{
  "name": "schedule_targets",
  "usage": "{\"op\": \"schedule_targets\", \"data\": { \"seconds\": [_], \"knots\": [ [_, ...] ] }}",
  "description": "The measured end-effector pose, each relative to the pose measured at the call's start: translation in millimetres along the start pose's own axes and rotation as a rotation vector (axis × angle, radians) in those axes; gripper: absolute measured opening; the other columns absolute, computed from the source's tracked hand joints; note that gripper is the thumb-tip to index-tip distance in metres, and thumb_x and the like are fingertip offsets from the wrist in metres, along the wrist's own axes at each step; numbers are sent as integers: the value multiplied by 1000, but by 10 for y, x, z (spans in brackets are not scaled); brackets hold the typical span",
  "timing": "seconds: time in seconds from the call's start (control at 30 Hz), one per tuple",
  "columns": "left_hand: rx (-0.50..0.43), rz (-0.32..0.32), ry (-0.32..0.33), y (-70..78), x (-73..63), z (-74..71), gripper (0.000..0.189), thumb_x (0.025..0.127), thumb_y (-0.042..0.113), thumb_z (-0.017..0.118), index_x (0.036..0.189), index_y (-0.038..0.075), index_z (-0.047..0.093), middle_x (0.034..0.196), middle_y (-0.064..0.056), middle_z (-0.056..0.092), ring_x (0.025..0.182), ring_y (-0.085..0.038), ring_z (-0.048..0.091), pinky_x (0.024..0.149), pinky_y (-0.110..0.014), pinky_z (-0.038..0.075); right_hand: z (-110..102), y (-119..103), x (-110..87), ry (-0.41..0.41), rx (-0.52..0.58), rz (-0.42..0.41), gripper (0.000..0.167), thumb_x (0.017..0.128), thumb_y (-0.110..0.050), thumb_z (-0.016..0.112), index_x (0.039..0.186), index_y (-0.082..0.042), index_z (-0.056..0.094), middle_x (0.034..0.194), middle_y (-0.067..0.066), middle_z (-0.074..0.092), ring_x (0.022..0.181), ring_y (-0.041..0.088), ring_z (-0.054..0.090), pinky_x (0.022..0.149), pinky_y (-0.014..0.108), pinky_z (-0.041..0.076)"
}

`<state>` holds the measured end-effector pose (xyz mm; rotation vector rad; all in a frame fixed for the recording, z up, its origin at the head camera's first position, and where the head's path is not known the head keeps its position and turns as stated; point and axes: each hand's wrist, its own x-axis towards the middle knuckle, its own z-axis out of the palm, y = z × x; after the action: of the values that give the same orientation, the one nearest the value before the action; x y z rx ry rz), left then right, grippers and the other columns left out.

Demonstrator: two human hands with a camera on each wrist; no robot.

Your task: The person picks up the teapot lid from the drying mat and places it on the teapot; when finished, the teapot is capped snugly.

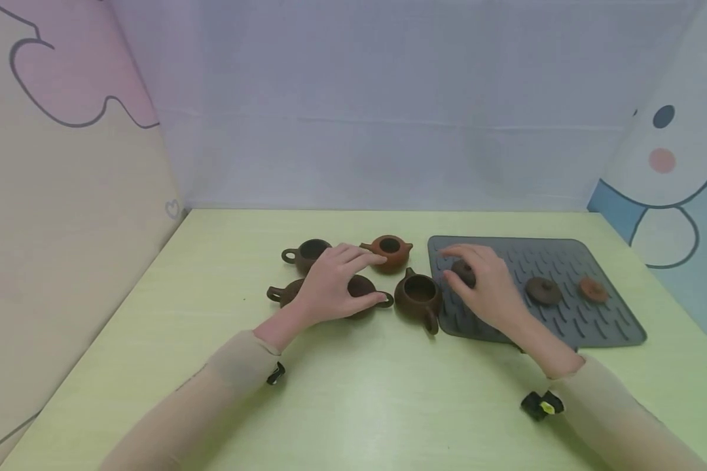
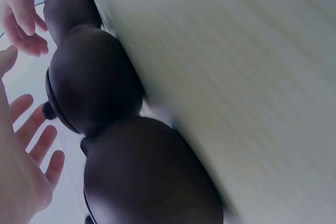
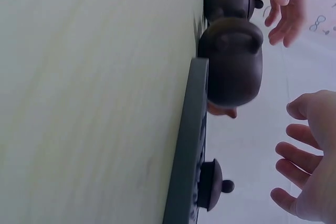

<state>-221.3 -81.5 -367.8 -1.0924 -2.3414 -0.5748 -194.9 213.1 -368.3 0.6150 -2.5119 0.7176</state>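
My left hand [image 1: 336, 281] hovers over a dark brown teapot [image 1: 362, 296], its fingers spread and holding nothing. In the left wrist view, that teapot [image 2: 97, 80] wears a knobbed lid, and the fingers are apart from it. Partly behind the left hand sits another dark teapot [image 1: 284, 294]. Over the grey mat [image 1: 489, 330], my right hand [image 1: 490, 288] is held with thumb and fingers apart, above a dark lid [image 1: 464, 272]. The right wrist view shows a knobbed lid [image 3: 211, 184] on the mat, with a gap between it and the relaxed fingers.
Between the hands, a lidless brown teapot [image 1: 418, 297] stands against the mat's left edge. Farther back are a lidless reddish teapot [image 1: 391, 254] and a dark one [image 1: 308, 255]. A brown lid [image 1: 543, 291] and a reddish lid [image 1: 593, 290] lie on the mat's right part.
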Motion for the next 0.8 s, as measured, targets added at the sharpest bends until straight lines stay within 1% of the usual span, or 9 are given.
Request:
{"op": "schedule_targets", "data": {
  "seconds": [0.2, 0.37, 0.43, 0.57, 0.7, 0.8],
  "knots": [
    [9, -56, -61, 145, 105, 78, 60, 81, 56, 74, 131, 25, 63, 127, 3, 67, 115, -19, 62, 98, -44, 48, -73, 167, -20, -36, -21, 52, 41, 94, -13, 66, 134, -9, 58, 133, 17, 61, 125, 41, 50, 102, 64, 36],
    [22, -101, -82, 250, 170, 114, 62, 81, 58, 73, 133, 26, 61, 129, 3, 66, 116, -20, 64, 97, -47, 48, -107, 303, -6, -69, -22, 73, 46, 96, -12, 64, 140, -6, 52, 137, 21, 57, 127, 43, 48, 103, 63, 37],
    [33, -119, -100, 283, 190, 130, 63, 81, 59, 71, 134, 26, 61, 130, 4, 66, 116, -20, 64, 96, -47, 48, -116, 346, 1, -89, -26, 84, 48, 96, -11, 63, 142, -5, 50, 137, 23, 56, 127, 43, 49, 103, 62, 38],
    [67, -148, -175, 343, 224, 158, 63, 83, 62, 68, 134, 27, 61, 131, 4, 66, 120, -20, 62, 97, -45, 48, -125, 411, 6, -134, -23, 121, 52, 96, -9, 62, 145, -4, 46, 137, 25, 56, 126, 44, 50, 102, 62, 40],
    [95, -178, -251, 392, 245, 156, 66, 83, 65, 66, 136, 26, 60, 134, 2, 66, 124, -21, 60, 99, -45, 47, -131, 440, 13, -200, -13, 177, 55, 97, -10, 61, 148, -4, 41, 137, 27, 55, 124, 45, 51, 100, 64, 41],
    [130, -198, -301, 409, 256, 158, 70, 82, 67, 65, 138, 26, 58, 134, 2, 66, 125, -21, 60, 100, -45, 45, -135, 443, 22, -250, -10, 213, 56, 98, -10, 59, 150, -3, 39, 138, 28, 53, 125, 46, 50, 102, 65, 38]
  ]
}}
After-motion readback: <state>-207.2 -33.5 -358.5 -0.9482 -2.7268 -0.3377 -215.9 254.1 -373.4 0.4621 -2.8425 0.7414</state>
